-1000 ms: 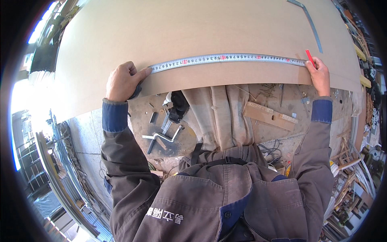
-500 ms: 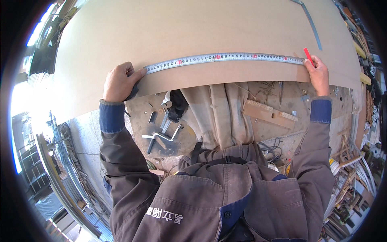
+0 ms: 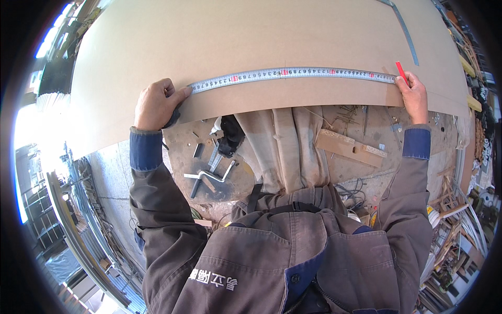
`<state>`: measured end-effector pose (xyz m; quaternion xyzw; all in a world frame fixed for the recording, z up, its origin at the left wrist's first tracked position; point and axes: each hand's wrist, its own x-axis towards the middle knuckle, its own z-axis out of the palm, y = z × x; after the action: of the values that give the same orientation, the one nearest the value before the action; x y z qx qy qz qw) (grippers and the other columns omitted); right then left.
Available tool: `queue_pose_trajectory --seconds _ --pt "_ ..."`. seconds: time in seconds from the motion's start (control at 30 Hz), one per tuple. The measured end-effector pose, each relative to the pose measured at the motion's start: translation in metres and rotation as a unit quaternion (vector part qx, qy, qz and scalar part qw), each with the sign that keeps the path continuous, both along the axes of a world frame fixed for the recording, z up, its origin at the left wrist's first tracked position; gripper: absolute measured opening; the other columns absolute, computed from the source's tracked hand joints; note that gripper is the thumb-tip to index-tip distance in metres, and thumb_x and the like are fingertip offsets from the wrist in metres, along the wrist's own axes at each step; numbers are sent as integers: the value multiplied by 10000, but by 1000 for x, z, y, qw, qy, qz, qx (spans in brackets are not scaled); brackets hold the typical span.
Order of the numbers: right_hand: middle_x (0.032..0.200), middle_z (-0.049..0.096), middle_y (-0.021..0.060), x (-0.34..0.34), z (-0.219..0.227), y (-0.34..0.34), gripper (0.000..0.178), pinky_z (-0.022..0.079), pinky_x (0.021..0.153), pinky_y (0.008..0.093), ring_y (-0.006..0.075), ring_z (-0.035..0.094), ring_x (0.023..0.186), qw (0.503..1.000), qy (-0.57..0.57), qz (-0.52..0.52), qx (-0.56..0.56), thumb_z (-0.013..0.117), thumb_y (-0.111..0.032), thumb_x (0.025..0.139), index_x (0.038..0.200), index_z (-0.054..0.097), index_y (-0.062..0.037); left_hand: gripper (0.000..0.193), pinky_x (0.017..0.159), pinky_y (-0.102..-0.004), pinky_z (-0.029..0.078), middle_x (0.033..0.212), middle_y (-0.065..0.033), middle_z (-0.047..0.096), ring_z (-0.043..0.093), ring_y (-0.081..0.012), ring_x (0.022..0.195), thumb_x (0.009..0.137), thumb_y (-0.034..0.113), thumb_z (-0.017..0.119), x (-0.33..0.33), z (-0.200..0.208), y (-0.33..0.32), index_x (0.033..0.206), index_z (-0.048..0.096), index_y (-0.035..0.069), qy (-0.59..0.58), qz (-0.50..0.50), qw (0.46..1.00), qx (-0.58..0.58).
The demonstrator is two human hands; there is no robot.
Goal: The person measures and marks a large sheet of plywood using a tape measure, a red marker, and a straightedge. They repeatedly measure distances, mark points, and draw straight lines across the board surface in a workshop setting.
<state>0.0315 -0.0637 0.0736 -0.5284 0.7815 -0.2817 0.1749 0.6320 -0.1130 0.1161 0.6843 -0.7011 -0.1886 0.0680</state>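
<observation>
A wide tan board (image 3: 235,47) spans the view in front of me. Across it, near its close edge, stretches a tape measure's blade (image 3: 285,74), slightly bowed. At its left end my left hand (image 3: 158,104) is closed, thumb pressing on the blade; a dark piece, perhaps the tape's case, shows partly under the palm. The other end of the blade sits under my right hand (image 3: 414,98), whose fingers also pinch a red pencil (image 3: 401,72) pointing up and away. The right fingertips partly hide that end of the blade.
A metal square (image 3: 407,36) lies on the board at far right. Below the board's edge, a worktop carries metal hand tools (image 3: 209,175), a black-handled object (image 3: 230,137), a wooden block (image 3: 350,148) and several loose screws (image 3: 348,112). Stacked lengths (image 3: 86,235) stand at left, scrap wood (image 3: 455,204) at right.
The tape's blade has slid a few markings to the right along the board. Both hands stay almost where they were, the right one tilted slightly, the red pencil still in it.
</observation>
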Motion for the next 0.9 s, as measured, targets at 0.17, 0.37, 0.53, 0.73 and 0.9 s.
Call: queue_pose_trajectory --seconds 0.17,0.37,0.53,0.73,0.9 --pt "771 593 18 0 -4 0 317 457 708 279 94 524 736 1000 0 1 -19 702 -281 924 1075 697 -2 488 545 -383 480 560 -130 567 562 -224 518 844 438 804 0 0 0 693 643 3 -3 -5 1000 -3" --pt "804 628 45 3 0 1 335 475 737 293 113 553 754 1000 21 -1 -12 698 -291 920 1101 699 -9 496 557 -384 482 564 -133 564 564 -227 530 842 446 803 -1 2 0 692 635 5 2 0 1000 4" --pt "827 643 64 11 8 3 352 484 771 299 118 574 785 999 39 -2 2 690 -302 927 1122 694 -8 512 576 -396 487 578 -139 568 572 -249 546 842 468 796 -1 1 0 701 630 5 -4 -6 1000 -1" --pt "862 646 43 -4 -1 1 333 474 764 282 95 566 805 1000 1 6 0 685 -296 942 1106 695 -6 527 612 -409 494 617 -155 588 594 -285 594 830 489 798 1 1 -1 699 619 11 -21 1 1000 4" --pt "809 606 12 3 1 0 293 461 739 274 87 531 775 1000 29 2 7 683 -262 951 1092 694 -5 525 614 -412 494 619 -154 593 598 -292 597 825 495 801 2 2 0 696 621 19 -35 -1 999 3"
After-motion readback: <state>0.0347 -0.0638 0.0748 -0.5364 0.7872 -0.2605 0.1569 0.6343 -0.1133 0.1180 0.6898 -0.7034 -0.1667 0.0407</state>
